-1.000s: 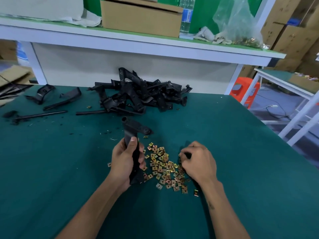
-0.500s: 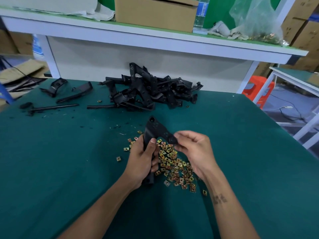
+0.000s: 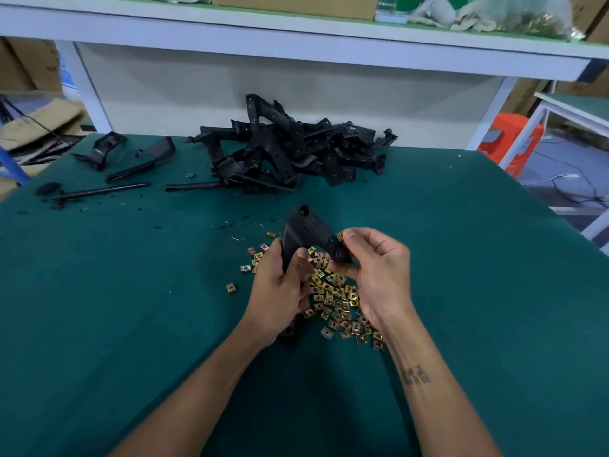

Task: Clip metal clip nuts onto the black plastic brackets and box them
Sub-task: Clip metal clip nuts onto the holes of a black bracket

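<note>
My left hand (image 3: 280, 291) grips the stem of a black plastic bracket (image 3: 308, 229), holding it upright over the green table. My right hand (image 3: 379, 272) pinches the bracket's right arm at its tip, where a small gold clip nut (image 3: 340, 236) shows between finger and thumb. Under both hands lies a scatter of several gold clip nuts (image 3: 333, 298). A pile of black brackets (image 3: 290, 153) sits behind, near the table's far edge.
Loose black parts (image 3: 108, 150) and a black rod (image 3: 102, 191) lie at the far left of the green mat (image 3: 131, 324). A white shelf (image 3: 296, 34) with a cardboard box (image 3: 296, 4) runs above. An orange stool (image 3: 514, 143) stands off the right edge.
My right hand left the clip nut scatter, rose with a nut and now pinches the bracket's right arm. The left hand has tilted the bracket upward.
</note>
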Motion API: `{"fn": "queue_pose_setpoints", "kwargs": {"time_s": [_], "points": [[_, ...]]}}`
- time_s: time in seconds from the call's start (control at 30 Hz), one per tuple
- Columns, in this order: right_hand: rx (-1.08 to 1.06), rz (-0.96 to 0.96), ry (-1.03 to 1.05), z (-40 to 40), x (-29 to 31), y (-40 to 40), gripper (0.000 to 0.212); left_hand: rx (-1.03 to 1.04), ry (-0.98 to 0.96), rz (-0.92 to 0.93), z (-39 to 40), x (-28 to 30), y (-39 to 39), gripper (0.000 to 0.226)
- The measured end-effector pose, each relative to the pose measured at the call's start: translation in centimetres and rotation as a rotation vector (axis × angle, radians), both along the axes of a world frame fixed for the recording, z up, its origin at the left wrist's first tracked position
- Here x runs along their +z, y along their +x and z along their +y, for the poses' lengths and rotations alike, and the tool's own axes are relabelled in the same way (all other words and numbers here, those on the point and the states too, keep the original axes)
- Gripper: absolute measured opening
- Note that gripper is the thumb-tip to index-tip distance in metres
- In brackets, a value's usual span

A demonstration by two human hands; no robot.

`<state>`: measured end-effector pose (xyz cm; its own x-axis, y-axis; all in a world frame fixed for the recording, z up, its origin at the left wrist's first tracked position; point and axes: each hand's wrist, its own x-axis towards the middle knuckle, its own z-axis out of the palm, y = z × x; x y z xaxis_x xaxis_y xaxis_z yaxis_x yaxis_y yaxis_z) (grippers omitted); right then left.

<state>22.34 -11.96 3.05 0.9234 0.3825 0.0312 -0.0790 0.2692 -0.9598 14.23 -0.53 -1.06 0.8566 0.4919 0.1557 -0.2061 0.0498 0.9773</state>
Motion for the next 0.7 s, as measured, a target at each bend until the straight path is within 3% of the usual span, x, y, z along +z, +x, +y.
{"fn": "queue_pose_setpoints", "kwargs": {"time_s": [0.23,0.7], "points": [[-0.049,-0.155,-0.102,0.4,-0.5,-0.3,0.025,0.025,0.017,-0.010,-0.1,-0.1,-0.1,0.019],[-0.059,-0.022,0.013,1.2,-0.1,-1.3,0.019,0.014,-0.026,-0.011,-0.1,-0.3,-0.2,0.020]]}}
